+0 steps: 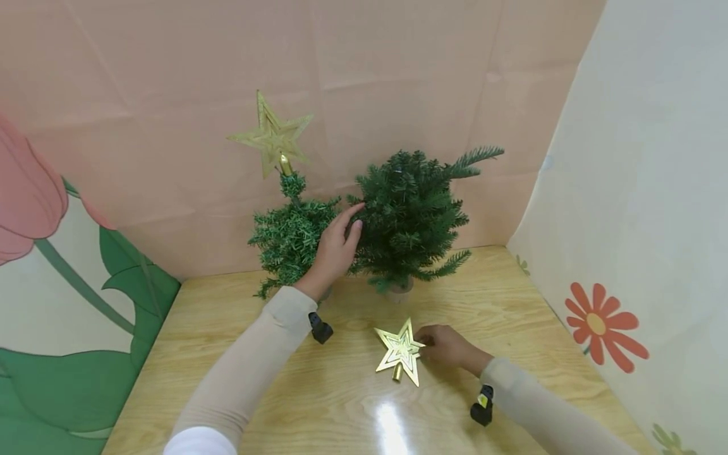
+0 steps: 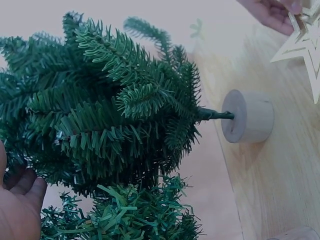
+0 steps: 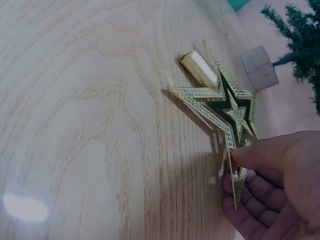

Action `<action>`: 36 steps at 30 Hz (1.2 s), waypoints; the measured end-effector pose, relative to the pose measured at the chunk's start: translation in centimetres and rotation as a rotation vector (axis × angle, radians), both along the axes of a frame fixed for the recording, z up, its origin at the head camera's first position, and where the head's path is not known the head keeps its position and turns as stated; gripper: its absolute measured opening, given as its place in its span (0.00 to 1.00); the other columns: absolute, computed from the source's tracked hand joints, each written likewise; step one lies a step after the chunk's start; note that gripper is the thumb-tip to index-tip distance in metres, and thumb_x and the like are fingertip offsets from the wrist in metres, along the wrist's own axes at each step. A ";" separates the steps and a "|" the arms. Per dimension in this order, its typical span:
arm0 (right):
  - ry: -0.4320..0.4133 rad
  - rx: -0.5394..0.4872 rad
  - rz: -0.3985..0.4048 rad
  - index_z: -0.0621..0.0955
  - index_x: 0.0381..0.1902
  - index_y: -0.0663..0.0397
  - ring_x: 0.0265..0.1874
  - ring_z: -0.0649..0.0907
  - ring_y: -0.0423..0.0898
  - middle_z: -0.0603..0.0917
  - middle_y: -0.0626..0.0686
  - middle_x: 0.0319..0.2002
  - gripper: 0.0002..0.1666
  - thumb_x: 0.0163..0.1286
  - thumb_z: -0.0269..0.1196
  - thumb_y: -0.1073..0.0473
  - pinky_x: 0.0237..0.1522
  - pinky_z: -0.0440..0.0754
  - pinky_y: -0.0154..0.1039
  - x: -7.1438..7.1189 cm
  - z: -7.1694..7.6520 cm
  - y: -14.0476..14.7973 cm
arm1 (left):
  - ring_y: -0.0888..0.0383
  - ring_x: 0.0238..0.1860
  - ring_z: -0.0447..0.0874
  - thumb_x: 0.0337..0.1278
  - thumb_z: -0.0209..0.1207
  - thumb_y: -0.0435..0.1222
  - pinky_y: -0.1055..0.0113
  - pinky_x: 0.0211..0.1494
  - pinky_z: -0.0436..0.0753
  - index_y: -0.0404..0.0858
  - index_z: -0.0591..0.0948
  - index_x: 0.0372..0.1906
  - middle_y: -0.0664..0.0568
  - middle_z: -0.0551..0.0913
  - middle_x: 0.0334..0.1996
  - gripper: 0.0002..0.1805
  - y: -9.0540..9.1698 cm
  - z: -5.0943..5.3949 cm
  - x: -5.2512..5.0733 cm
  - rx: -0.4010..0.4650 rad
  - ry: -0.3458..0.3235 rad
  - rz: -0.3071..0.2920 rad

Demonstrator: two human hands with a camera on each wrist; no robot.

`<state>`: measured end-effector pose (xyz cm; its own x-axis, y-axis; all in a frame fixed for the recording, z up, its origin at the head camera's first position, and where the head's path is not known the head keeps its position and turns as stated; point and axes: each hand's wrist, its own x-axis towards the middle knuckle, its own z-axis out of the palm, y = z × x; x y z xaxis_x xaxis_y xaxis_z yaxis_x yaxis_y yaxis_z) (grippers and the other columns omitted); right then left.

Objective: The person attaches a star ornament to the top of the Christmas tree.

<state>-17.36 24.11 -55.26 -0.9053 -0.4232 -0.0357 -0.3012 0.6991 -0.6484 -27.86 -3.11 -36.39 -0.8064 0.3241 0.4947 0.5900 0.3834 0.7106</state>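
My right hand (image 1: 446, 346) pinches one point of a gold star tree topper (image 1: 400, 349) between thumb and fingers, low over the wooden table. In the right wrist view the thumb (image 3: 265, 154) presses on the face of this star, and its hollow gold socket points away from the hand. My left hand (image 1: 337, 249) reaches up to the left side of a dark green artificial Christmas tree (image 1: 406, 215), its fingers extended and touching the branches. The left fingertips are partly hidden among the needles. That tree stands on a round wooden base (image 2: 250, 117).
Beside it on the left stands a lighter green tree (image 1: 292, 237) with another gold star (image 1: 273, 136) on its top. A pink backdrop (image 1: 398, 76) hangs behind both. Flower-printed sheets (image 1: 637, 208) border the wooden table (image 1: 330, 404).
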 end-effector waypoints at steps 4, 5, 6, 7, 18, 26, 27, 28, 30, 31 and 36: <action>-0.013 -0.017 0.017 0.84 0.43 0.62 0.39 0.85 0.51 0.86 0.55 0.38 0.12 0.60 0.66 0.70 0.42 0.82 0.42 0.0 0.2 0.5 | 0.55 0.18 0.66 0.78 0.43 0.44 0.60 0.27 0.71 0.50 0.66 0.73 0.54 0.71 0.33 0.23 0.0 0.0 0.1 -0.001 -0.007 -0.002; -0.009 -0.023 0.025 0.84 0.42 0.63 0.39 0.85 0.51 0.86 0.56 0.38 0.11 0.60 0.66 0.70 0.42 0.82 0.42 0.0 0.3 0.6 | 0.55 0.18 0.66 0.78 0.43 0.44 0.60 0.27 0.71 0.50 0.66 0.73 0.54 0.71 0.33 0.23 0.1 0.0 0.1 -0.001 -0.009 -0.003; -0.002 -0.028 0.032 0.84 0.42 0.63 0.38 0.85 0.50 0.86 0.55 0.38 0.11 0.60 0.66 0.70 0.42 0.82 0.42 0.0 0.4 0.7 | 0.55 0.18 0.67 0.78 0.43 0.44 0.60 0.27 0.71 0.50 0.66 0.73 0.55 0.72 0.35 0.23 0.0 0.0 0.1 -0.001 -0.010 -0.003; 0.002 -0.038 0.037 0.84 0.42 0.63 0.38 0.85 0.49 0.86 0.55 0.37 0.11 0.60 0.66 0.70 0.42 0.82 0.42 0.1 0.5 0.7 | 0.55 0.18 0.67 0.78 0.43 0.44 0.60 0.27 0.71 0.50 0.66 0.73 0.55 0.72 0.36 0.24 0.0 -0.1 0.2 -0.001 -0.012 -0.003; -0.013 -0.072 0.045 0.84 0.43 0.63 0.36 0.85 0.47 0.87 0.54 0.37 0.10 0.64 0.62 0.70 0.37 0.82 0.36 -0.4 2.3 0.8 | 0.55 0.18 0.67 0.78 0.43 0.44 0.60 0.27 0.72 0.52 0.66 0.73 0.54 0.72 0.36 0.23 -0.4 -0.2 0.4 -0.007 -0.022 0.007; -0.003 -0.025 0.051 0.84 0.46 0.60 0.36 0.85 0.44 0.86 0.53 0.39 0.10 0.69 0.60 0.67 0.36 0.82 0.37 -0.7 5.7 0.9 | 0.55 0.20 0.68 0.78 0.44 0.42 0.59 0.28 0.71 0.50 0.66 0.73 0.56 0.75 0.47 0.23 -0.3 -0.1 0.4 -0.007 -0.005 0.011; 0.008 -0.014 0.054 0.84 0.46 0.59 0.36 0.85 0.43 0.86 0.53 0.39 0.10 0.69 0.61 0.67 0.36 0.82 0.37 -0.7 6.2 1.0 | 0.55 0.20 0.68 0.78 0.44 0.43 0.59 0.29 0.71 0.50 0.66 0.73 0.56 0.75 0.47 0.23 -0.2 -0.1 0.4 -0.010 -0.006 0.009; 0.019 -0.004 0.056 0.84 0.46 0.58 0.36 0.84 0.43 0.86 0.52 0.39 0.10 0.69 0.61 0.66 0.36 0.82 0.37 -0.6 6.7 1.0 | 0.55 0.20 0.68 0.78 0.43 0.44 0.59 0.29 0.71 0.50 0.66 0.73 0.56 0.75 0.45 0.23 -0.2 -0.1 0.3 -0.012 -0.006 0.007; 0.052 0.011 0.070 0.84 0.46 0.57 0.36 0.84 0.42 0.86 0.51 0.39 0.10 0.69 0.62 0.66 0.37 0.82 0.38 -0.6 7.6 1.0 | 0.55 0.20 0.67 0.78 0.43 0.45 0.59 0.29 0.71 0.51 0.66 0.73 0.56 0.74 0.41 0.24 -0.2 -0.1 0.3 -0.013 -0.006 0.002; 0.068 0.014 0.077 0.84 0.46 0.57 0.36 0.84 0.42 0.86 0.50 0.39 0.10 0.69 0.62 0.66 0.37 0.82 0.38 -0.6 8.1 0.9 | 0.55 0.20 0.67 0.78 0.43 0.45 0.59 0.28 0.71 0.50 0.66 0.73 0.56 0.74 0.39 0.24 -0.1 -0.1 0.2 -0.012 -0.005 0.000; 0.114 0.018 0.119 0.84 0.47 0.58 0.37 0.85 0.42 0.86 0.51 0.39 0.10 0.69 0.62 0.66 0.38 0.82 0.38 -0.3 10.6 0.8 | 0.55 0.19 0.67 0.78 0.43 0.44 0.59 0.28 0.70 0.48 0.66 0.73 0.55 0.71 0.34 0.23 -0.1 0.0 0.2 -0.005 0.000 -0.006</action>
<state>-17.69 24.91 -44.65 -0.8476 -0.5276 0.0562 -0.4534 0.6652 -0.5933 -27.68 -3.17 -36.39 -0.8047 0.3311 0.4928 0.5920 0.3834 0.7089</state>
